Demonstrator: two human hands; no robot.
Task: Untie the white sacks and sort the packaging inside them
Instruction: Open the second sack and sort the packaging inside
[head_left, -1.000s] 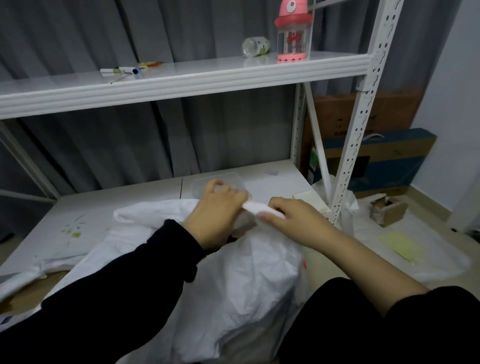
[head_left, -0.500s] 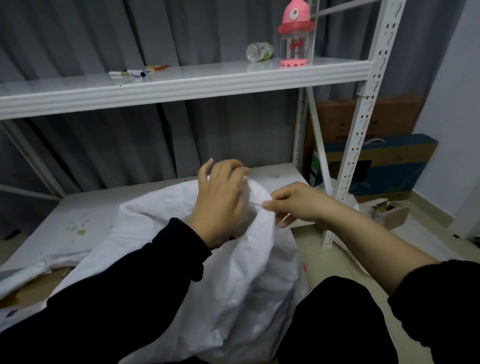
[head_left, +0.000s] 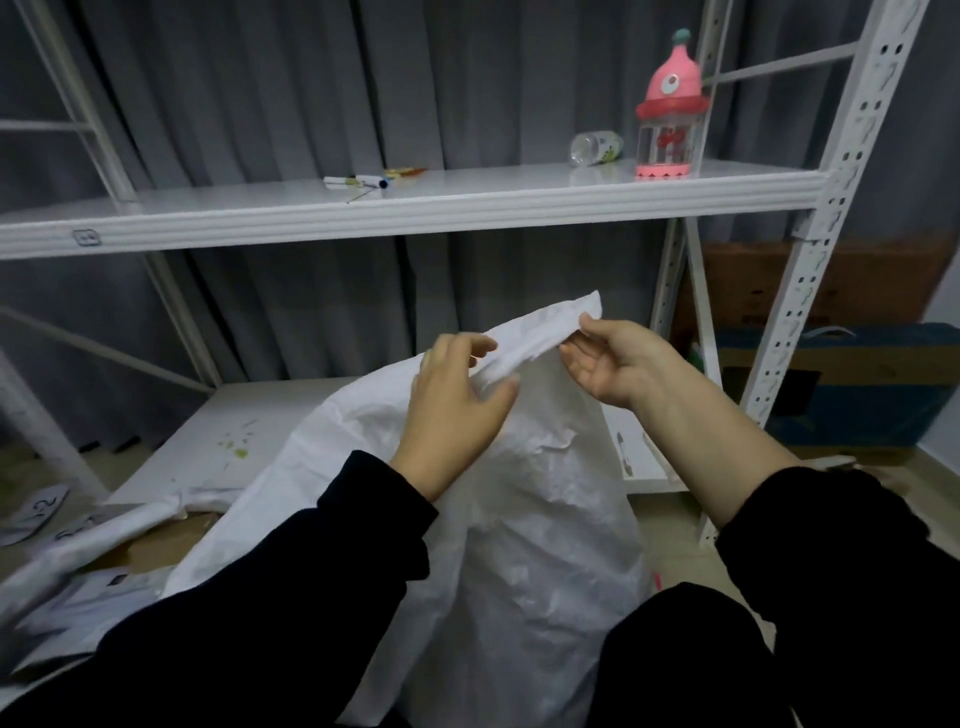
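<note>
White woven plastic fills the near view: the white sack (head_left: 545, 545) stands upright between the person's knees, bulging with contents that cannot be seen through it. At its top the left hand (head_left: 457, 410) curls round the crumpled mouth strip (head_left: 540, 332), thumb beneath and fingers over. The right hand (head_left: 618, 364), palm turned up, pinches the far end of the same strip with its fingertips. Both hands are clamped on the cloth and held a little apart, probably to stretch the mouth and find the opening. No cord or knot shows, so the untying looks done or nearly so, and the sorting not yet begun.

Low to the left of the sack lie a flattened cardboard piece (head_left: 171, 540), a limp white sheet (head_left: 140, 517) that may be another sack, and blurred loose papers (head_left: 36, 509). Behind the sack runs the lower shelf board (head_left: 270, 415), stained green. To the sack's right rises the perforated rack upright (head_left: 810, 291), with a blue-and-brown carton (head_left: 857, 384) beyond. The upright and board crowd the sack, so emptying it likely has to go leftward or toward the person.

Above the sack, the upper shelf (head_left: 467, 208) carries a marker pen (head_left: 358, 182), a clear jar (head_left: 595, 148) on its side and a pink-capped bottle (head_left: 670, 119). Farthest back hangs the grey curtain (head_left: 260, 104).
</note>
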